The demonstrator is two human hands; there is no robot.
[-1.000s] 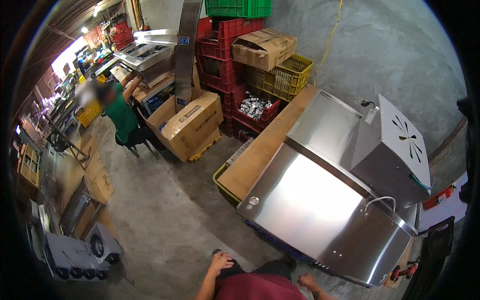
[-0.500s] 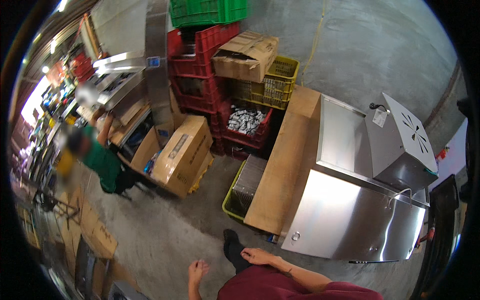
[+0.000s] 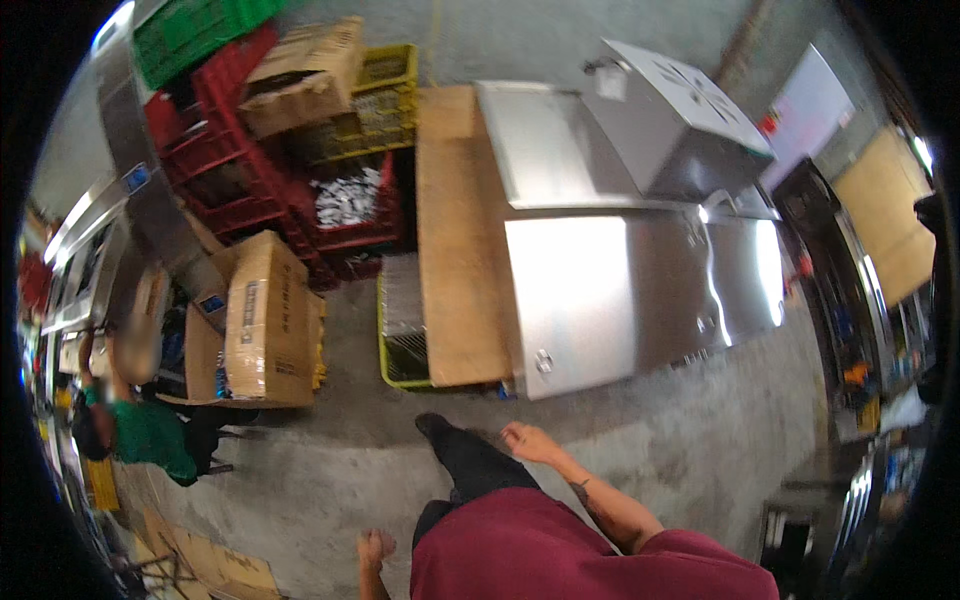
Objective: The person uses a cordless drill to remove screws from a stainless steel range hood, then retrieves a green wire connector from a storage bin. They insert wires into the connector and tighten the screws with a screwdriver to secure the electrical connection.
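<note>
**Both Hands Clear, Steel Unit Ahead**

Clock positions: dial centre at the maroon shirt, 12 at the top of the view.

The right hand, just left of 12, is loosely curled and appears empty. The left hand, at 9, is partly closed; blur hides its fingers, so whether it grips anything small cannot be told. The arms' relaxed carriage suggests balance rather than handling.

The stainless-steel unit lies between 12 and 1, apart from both hands. A wooden board projects along its left side, probably serving as a support. A grey vented box sits toward the unit's far edge, presumably to leave the near panel accessible. Red crates at 10 to 11 are stacked, likely to save floor space.

Not determinable: the base beneath the unit; the contents of the large carton at 10, mostly concealed by its walls; the small parts at 11, too fine to identify; the co-worker's hands at 9 to 10, blurred.
</note>
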